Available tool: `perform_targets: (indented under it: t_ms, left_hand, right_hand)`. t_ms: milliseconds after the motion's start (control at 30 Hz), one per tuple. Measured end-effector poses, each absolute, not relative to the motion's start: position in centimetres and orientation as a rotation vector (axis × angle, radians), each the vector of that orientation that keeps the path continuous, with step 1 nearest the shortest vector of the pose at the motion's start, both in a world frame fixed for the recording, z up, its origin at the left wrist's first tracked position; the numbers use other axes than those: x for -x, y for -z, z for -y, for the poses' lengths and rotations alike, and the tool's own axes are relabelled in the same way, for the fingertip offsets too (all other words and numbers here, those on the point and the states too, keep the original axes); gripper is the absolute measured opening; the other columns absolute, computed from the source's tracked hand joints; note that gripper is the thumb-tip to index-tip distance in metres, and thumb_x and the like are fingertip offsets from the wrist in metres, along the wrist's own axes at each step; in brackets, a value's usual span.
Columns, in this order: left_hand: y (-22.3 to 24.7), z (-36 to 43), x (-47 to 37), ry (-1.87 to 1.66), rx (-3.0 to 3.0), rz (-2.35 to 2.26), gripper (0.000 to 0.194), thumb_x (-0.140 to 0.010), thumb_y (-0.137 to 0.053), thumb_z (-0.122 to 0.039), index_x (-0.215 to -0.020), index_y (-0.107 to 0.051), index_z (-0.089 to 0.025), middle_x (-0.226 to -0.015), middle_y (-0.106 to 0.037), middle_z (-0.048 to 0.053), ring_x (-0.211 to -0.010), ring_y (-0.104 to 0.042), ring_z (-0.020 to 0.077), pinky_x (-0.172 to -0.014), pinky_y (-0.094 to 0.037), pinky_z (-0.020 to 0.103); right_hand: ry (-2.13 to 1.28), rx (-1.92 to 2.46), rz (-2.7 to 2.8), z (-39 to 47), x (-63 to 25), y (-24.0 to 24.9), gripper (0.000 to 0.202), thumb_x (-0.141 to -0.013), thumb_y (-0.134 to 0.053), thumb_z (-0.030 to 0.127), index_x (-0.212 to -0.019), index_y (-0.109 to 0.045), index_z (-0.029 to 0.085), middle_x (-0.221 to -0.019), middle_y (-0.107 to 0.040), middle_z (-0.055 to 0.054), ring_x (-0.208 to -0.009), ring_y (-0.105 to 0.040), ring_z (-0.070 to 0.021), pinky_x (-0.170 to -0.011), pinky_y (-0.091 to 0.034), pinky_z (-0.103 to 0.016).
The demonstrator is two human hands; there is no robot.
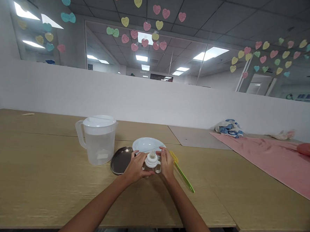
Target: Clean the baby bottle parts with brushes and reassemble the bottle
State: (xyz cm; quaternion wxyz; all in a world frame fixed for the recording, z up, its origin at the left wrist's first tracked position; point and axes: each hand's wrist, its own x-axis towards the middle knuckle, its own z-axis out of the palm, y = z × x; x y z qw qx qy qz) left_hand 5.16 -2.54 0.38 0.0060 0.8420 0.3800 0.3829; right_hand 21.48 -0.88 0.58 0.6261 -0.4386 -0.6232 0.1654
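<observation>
A small clear baby bottle with a white collar, a pale nipple and two side handles [151, 160] stands upright between my hands, low over the table. My left hand [136, 166] is closed around its left side, with the thumb across the front. On the other side, my right hand [167, 162] has its fingers curled by the collar and right handle. A thin pale line runs from the bottle top toward the right fingertips; I cannot make out what it is. Behind the bottle lies a white plate [145, 142], partly hidden by my hands.
A round dark metal dish [120, 161] lies left of my hands, beside a lidded translucent pitcher [101, 140]. At right lies a green-handled brush with a yellow head [184, 176]. Farther right are a pink cloth [268, 154] and a crumpled blue-white cloth [229, 128].
</observation>
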Motion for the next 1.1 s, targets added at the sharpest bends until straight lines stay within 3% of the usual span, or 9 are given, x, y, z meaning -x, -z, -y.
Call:
perform_targets:
  t_ms: [100, 267, 433, 667, 833, 1100]
  left_hand:
    - [-0.4, 2.7, -5.2, -1.194, -2.629, -1.159, 0.059, -0.068, -0.062, -0.056, -0.112, -0.048, -0.02, -0.103, -0.061, 0.005, -0.099, -0.053, 0.0226, -0.1, -0.021, 0.046]
    - [0.0, 2.6, -5.4, -1.234, -2.566, -1.085, 0.052, -0.072, -0.062, -0.049, -0.113, -0.048, -0.019, -0.104, -0.059, 0.006, -0.101, -0.051, 0.0228, -0.096, -0.03, 0.042]
    - [0.4, 2.5, -5.4, -1.258, -2.479, -1.02, 0.056, -0.074, -0.06, -0.049, -0.12, -0.045, -0.019, -0.114, -0.055, 0.009, -0.108, -0.048, 0.0231, -0.095, -0.035, 0.038]
    - [0.5, 2.4, -5.3, -1.234, -2.46, -1.061, 0.065, -0.074, -0.06, -0.05, -0.127, -0.041, -0.018, -0.121, -0.053, 0.011, -0.111, -0.046, 0.0241, -0.097, -0.035, 0.04]
    - [0.5, 2.4, -5.3, -1.198, -2.477, -1.073, 0.077, -0.075, -0.057, -0.052, -0.138, -0.027, -0.018, -0.128, -0.048, 0.013, -0.115, -0.043, 0.0253, -0.098, -0.033, 0.042]
    - [0.5, 2.7, -5.4, -1.171, -2.462, -1.132, 0.089, -0.075, -0.057, -0.053, -0.142, -0.012, -0.016, -0.124, -0.05, 0.015, -0.114, -0.044, 0.0268, -0.097, -0.033, 0.043]
  right_hand:
    - [-0.096, 0.903, 1.661, 1.6, -21.4, -0.8, 0.033, -0.084, -0.042, 0.046, -0.087, -0.06, 0.019, -0.085, -0.065, -0.006, -0.089, -0.057, -0.021, -0.092, -0.036, -0.04]
    - [-0.003, 0.9, 1.73, 2.1, -20.7, -0.9, 0.032, -0.071, -0.061, 0.046, -0.085, -0.054, 0.017, -0.081, -0.057, -0.004, -0.078, -0.052, -0.0189, -0.071, -0.041, -0.032]
    - [-0.157, 0.819, 1.766, 2.1, -21.0, -1.2, 0.024, -0.078, -0.052, 0.042, -0.085, -0.055, 0.018, -0.081, -0.056, -0.004, -0.077, -0.051, -0.0185, -0.072, -0.041, -0.031]
    - [-0.173, 0.743, 1.802, 2.2, -21.4, -1.0, 0.033, -0.084, -0.042, 0.042, -0.099, -0.061, 0.019, -0.091, -0.062, -0.007, -0.088, -0.054, -0.0227, -0.082, -0.04, -0.037]
    - [-0.124, 0.745, 1.702, 1.9, -21.6, -0.8, 0.036, -0.084, -0.042, 0.035, -0.114, -0.055, 0.019, -0.103, -0.061, -0.008, -0.096, -0.054, -0.0225, -0.086, -0.04, -0.038]
    - [0.028, 0.925, 1.581, 1.2, -23.0, -0.9, 0.036, -0.084, -0.044, 0.037, -0.113, -0.053, 0.018, -0.098, -0.062, -0.008, -0.091, -0.056, -0.0217, -0.084, -0.041, -0.038]
